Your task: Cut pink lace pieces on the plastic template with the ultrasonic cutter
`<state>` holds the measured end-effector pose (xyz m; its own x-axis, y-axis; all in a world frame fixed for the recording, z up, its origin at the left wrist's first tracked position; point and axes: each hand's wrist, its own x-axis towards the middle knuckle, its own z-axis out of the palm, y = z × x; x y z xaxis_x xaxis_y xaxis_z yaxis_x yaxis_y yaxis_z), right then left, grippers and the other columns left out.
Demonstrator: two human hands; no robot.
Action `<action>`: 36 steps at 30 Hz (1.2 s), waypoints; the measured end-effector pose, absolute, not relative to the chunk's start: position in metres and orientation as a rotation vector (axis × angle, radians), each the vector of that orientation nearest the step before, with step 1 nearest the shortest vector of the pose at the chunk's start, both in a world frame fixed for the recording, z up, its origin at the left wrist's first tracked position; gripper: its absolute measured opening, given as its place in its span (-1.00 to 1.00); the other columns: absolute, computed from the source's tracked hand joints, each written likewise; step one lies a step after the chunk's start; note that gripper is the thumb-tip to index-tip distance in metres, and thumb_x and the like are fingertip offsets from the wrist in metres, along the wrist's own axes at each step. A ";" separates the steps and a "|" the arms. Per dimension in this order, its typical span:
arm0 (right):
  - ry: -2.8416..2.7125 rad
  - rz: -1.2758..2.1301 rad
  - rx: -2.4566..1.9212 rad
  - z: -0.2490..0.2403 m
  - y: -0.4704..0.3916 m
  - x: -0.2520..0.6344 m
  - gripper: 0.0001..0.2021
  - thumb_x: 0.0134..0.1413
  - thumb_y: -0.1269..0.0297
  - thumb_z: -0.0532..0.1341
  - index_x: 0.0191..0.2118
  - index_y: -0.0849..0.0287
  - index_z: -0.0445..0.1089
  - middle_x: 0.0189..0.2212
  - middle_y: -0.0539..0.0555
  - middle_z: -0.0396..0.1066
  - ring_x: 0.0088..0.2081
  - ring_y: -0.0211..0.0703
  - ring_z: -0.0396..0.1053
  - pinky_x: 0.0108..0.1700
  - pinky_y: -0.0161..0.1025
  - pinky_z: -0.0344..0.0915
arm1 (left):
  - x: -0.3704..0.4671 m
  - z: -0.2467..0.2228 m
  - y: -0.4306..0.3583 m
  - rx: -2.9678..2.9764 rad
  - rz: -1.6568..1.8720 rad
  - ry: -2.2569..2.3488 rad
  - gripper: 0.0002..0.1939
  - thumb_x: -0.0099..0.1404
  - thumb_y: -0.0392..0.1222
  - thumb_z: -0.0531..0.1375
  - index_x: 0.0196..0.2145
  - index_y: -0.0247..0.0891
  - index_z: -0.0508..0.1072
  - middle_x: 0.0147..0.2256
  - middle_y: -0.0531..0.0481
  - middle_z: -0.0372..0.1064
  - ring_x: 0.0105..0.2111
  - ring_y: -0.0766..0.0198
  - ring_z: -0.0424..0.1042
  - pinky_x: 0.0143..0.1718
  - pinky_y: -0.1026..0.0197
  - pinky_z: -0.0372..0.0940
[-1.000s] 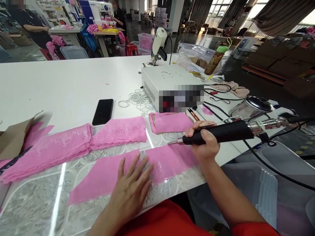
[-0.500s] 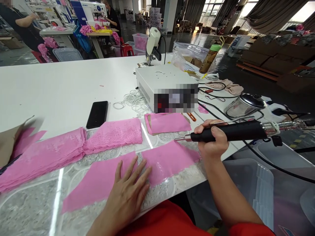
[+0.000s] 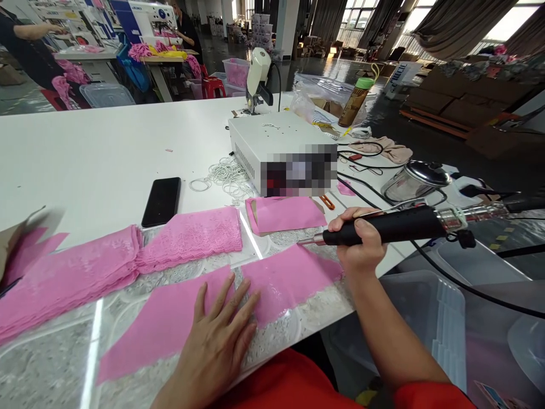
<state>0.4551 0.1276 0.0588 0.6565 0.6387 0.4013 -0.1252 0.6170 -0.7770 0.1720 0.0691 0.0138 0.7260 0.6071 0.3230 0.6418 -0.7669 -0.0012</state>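
My left hand (image 3: 219,335) lies flat with fingers spread over the inner ends of two pink fabric pieces. One piece, the left fabric panel (image 3: 170,321), tapers to the left; the right fabric panel (image 3: 293,281) has a peaked top edge. My right hand (image 3: 361,244) is wrapped round a black handheld welding gun (image 3: 395,226), its thumb on top of the grip. The gun's slim metal tip points left and meets the right panel at its upper peak. Behind lie stacked pink lace pieces (image 3: 193,236) and a folded pink fabric piece (image 3: 289,215).
A grey-white control box (image 3: 276,133) stands at the back, with a bundle of white elastic cords (image 3: 227,176) beside it. A black phone (image 3: 162,200) lies left. Black cables, a lidded glass jar (image 3: 415,180) and a bottle (image 3: 355,105) are right. Plastic bins (image 3: 426,318) sit below the table edge.
The whole view has shifted slightly, so things appear a little further left. Both hands keep their poses, and the gun's tip stays at the right panel's peak.
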 end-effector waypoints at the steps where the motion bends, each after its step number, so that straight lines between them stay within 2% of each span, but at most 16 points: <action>1: -0.740 0.482 -0.795 0.059 0.128 0.455 -0.92 -0.18 0.32 0.21 -0.46 0.14 0.30 -0.53 -0.10 0.31 -0.62 -0.30 0.30 -0.52 -0.24 0.29 | 0.172 0.013 0.069 -2.811 -0.469 -1.018 -0.50 0.38 -0.21 0.08 0.26 -0.13 0.23 0.25 -0.01 0.19 0.33 0.01 -0.03 0.34 -0.15 -0.46; 17: -0.653 0.461 -0.818 0.064 0.108 0.470 -0.89 -0.23 0.29 0.18 -0.45 0.14 0.29 -0.53 -0.10 0.29 -0.64 -0.33 0.27 -0.56 -0.27 0.26 | 0.174 0.018 0.073 -2.831 -0.522 -0.985 -0.50 0.36 -0.24 0.06 0.24 -0.13 0.26 0.22 -0.05 0.23 0.33 0.03 -0.02 0.34 -0.14 -0.41; 31: -0.677 0.501 -0.806 0.063 0.109 0.470 -0.90 -0.21 0.31 0.21 -0.47 0.15 0.28 -0.54 -0.09 0.31 -0.63 -0.30 0.30 -0.56 -0.26 0.27 | 0.174 0.018 0.074 -2.828 -0.527 -0.944 -0.48 0.35 -0.27 0.06 0.26 -0.21 0.24 0.23 -0.05 0.21 0.36 0.06 -0.12 0.35 -0.11 -0.42; 36: -0.616 0.476 -0.785 0.065 0.099 0.481 -0.89 -0.23 0.30 0.19 -0.45 0.16 0.30 -0.53 -0.08 0.30 -0.63 -0.32 0.28 -0.57 -0.29 0.24 | 0.173 0.017 0.075 -2.826 -0.517 -0.948 -0.48 0.36 -0.26 0.05 0.26 -0.17 0.22 0.23 -0.03 0.21 0.35 0.06 -0.08 0.35 -0.12 -0.41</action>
<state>0.4808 0.0993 0.0650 0.7266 0.6031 0.3291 -0.1672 0.6199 -0.7667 0.1729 0.0750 0.0168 0.7462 0.5633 0.3548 0.6032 -0.7976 -0.0022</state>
